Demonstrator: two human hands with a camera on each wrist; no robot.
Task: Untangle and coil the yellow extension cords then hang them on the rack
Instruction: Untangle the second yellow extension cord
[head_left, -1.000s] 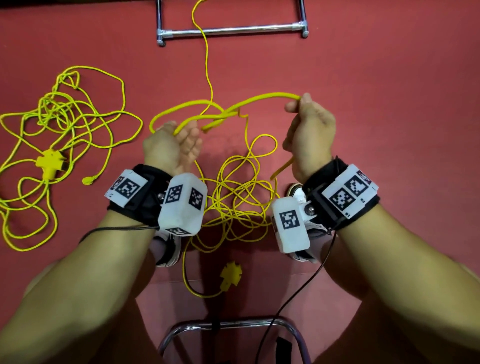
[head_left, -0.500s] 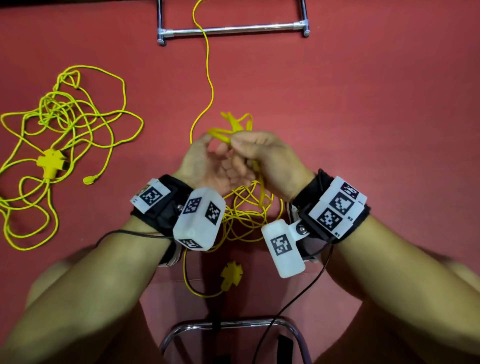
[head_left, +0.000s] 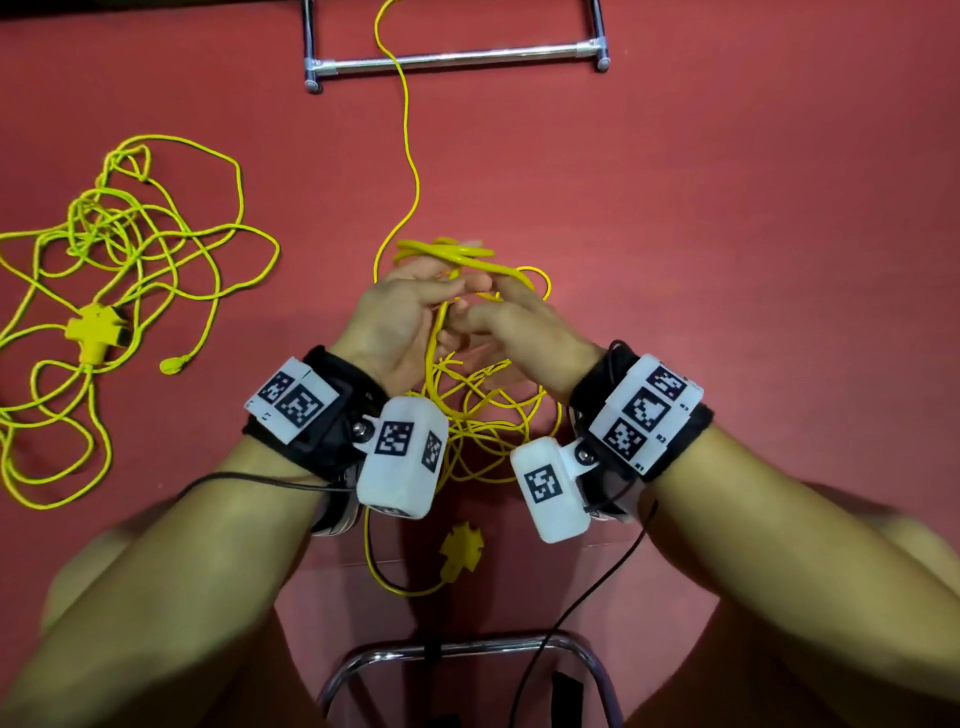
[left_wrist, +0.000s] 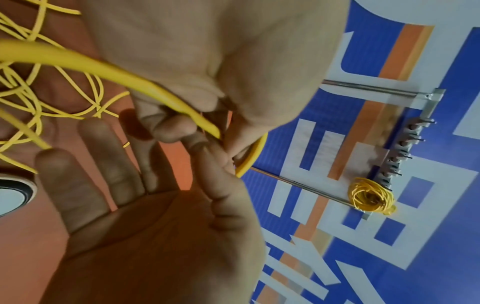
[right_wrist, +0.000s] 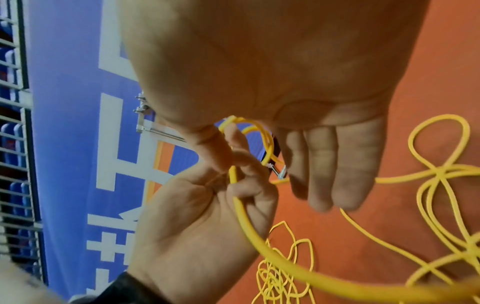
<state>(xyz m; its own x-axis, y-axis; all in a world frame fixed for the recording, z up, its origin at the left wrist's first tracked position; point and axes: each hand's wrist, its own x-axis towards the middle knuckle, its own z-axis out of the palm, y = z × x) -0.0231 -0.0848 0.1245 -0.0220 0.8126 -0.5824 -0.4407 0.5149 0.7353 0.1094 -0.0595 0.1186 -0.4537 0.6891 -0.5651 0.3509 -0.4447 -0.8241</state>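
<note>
Spare cord (head_left: 135, 260): far left, loose tangle on the red floor, untouched; one socket block (head_left: 96, 332) in it.
My left hand (head_left: 395, 317): thumb and fingers pinched on the small coil (head_left: 457, 254) — it acts as the anchor so the loops stay stacked.
Working cord (head_left: 488, 415): slack pile under both wrists, one strand running up past the rack foot (head_left: 457, 58); its socket block (head_left: 461, 552) lies near my knees.
My right hand (head_left: 519, 322): thumb and forefinger nipped on the strand, the other fingers straight, feeding the next loop.
Rack pegs (left_wrist: 400, 152): one finished coil (left_wrist: 370, 195) hung (left wrist view).
Count: three cords — one hung, one in hand, one waiting.
</note>
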